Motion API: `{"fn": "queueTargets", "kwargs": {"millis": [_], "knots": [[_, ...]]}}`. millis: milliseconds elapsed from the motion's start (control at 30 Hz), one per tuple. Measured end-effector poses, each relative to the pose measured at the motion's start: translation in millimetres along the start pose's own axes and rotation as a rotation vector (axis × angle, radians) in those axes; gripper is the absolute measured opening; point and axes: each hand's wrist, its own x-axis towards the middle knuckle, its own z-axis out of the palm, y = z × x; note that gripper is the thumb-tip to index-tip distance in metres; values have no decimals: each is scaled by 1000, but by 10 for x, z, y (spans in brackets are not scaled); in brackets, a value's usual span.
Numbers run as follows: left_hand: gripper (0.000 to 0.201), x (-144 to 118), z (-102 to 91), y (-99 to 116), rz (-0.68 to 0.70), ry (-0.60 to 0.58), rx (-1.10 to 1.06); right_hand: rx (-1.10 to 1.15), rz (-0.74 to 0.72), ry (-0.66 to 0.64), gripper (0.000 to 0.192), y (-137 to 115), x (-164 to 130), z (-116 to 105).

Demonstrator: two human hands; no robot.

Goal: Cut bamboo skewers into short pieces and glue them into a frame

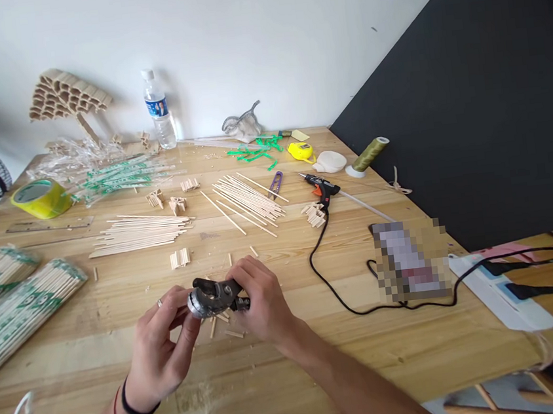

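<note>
The right hand is closing its fingers round the dark handles of a small metal cutter, w/ the thumb side on top, so the tool is staying level just over the table. The left hand is coming in from the other side & pinching the shiny round head of the same cutter w/ thumb and fingertips. It looks like it is steadying that end or feeding sth tiny into it; I can't tell which, bc the fingers are hiding the mouth of the tool.

Right under both hands, short cut stick bits are lying loose on the wood, prob. where they are dropping from the cutter. A little past the fingers, a small bundle of cut pieces is sitting on its own.

Further out and to the left, long thin sticks are lying side by side in a flat row, easy to grab one at a time. Another fan of sticks is spreading out straight ahead. To the right of the hands, a black glue gun is resting w/ its cord looping back toward the table edge, beside a little pile of cut blocks. Far left, a yellow tape roll is sitting near packs of wrapped sticks. At the back wall a water bottle is standing upright.
</note>
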Motion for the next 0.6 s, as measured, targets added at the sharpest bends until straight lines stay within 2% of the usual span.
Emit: {"fn": "queueTargets", "kwargs": {"millis": [400,600], "knots": [[13,8,8,2,-12,20,-2,20,46,-68,21,9,-25,1],[13,11,11,-11,-17,3,-5,28,51,-59,21,12,-8,-2]]}}
